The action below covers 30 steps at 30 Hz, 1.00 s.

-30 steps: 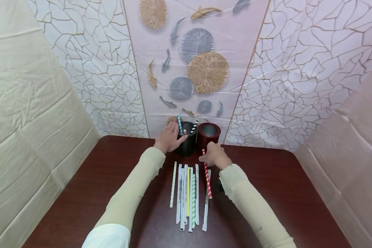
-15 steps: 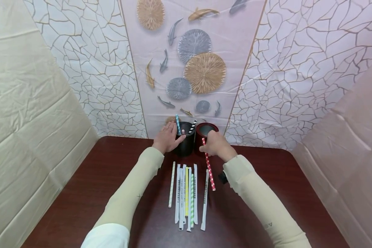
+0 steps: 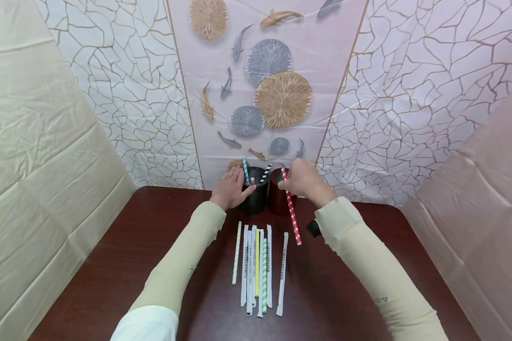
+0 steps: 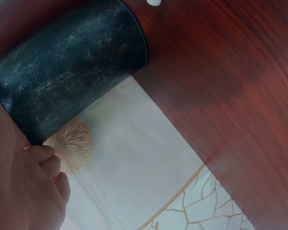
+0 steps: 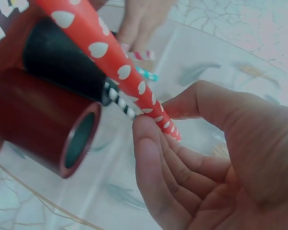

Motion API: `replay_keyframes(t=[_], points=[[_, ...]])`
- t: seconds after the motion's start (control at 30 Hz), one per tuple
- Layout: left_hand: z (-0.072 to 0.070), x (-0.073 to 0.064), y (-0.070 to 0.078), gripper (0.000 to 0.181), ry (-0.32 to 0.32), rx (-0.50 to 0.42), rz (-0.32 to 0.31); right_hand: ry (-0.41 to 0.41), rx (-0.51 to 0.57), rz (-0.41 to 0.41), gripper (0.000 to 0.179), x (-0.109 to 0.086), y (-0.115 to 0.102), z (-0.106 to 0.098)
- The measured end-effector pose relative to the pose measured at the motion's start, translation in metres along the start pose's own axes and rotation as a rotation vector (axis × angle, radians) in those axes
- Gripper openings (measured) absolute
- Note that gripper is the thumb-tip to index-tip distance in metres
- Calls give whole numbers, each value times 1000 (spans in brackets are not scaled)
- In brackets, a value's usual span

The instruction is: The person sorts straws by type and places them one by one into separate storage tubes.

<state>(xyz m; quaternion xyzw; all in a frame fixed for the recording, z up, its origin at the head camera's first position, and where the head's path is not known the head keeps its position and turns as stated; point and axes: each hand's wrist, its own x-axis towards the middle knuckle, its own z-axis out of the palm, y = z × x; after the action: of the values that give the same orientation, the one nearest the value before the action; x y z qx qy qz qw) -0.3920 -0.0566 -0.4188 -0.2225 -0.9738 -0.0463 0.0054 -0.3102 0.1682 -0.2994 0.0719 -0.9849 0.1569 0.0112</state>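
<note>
My right hand [image 3: 306, 182] pinches a red paper straw [image 3: 294, 220] with white hearts near its top end, between thumb and fingertips. The straw hangs slanted in front of a dark red cup [image 3: 277, 201], whose mouth shows bare in the right wrist view. Left of it stands a black cup [image 3: 256, 203], holding a blue dotted straw [image 3: 245, 171], a black-and-white striped straw [image 3: 265, 173] and a pink-striped straw [image 5: 143, 55]. My left hand [image 3: 229, 189] grips the black cup's rim, thumb at the front; curled fingers [image 4: 50, 163] show in the left wrist view.
Several straws lie side by side on the brown table [image 3: 153, 265]: paper-wrapped ones, a yellow straw [image 3: 257, 265], a green-striped straw [image 3: 264, 279] and a pale straw [image 3: 236, 253]. One wrapped straw [image 3: 282, 274] lies apart at right. A patterned cloth backdrop [image 3: 222, 109] stands close behind the cups.
My right hand has lifted the red straw off the table and carried it up and away from me to the dark red cup. My left hand has stayed at the black cup.
</note>
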Motion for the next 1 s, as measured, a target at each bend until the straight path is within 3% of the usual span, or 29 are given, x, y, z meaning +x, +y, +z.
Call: replay_keyframes(t=[0.3,0.47,0.77,1.0], points=[[-1,0,0,86,5,7,4,118,34,-61,48,-1,-8,-26],[1,1,-1,86,10,6,4,249,67,-122,42,-1,-10,-35],[2,2,-1,87,8,0,1,421,198,-132,18,-3,-18,-41],[2,3,0,87,6,7,-1,542,293,-196,18,-2,-23,-44]])
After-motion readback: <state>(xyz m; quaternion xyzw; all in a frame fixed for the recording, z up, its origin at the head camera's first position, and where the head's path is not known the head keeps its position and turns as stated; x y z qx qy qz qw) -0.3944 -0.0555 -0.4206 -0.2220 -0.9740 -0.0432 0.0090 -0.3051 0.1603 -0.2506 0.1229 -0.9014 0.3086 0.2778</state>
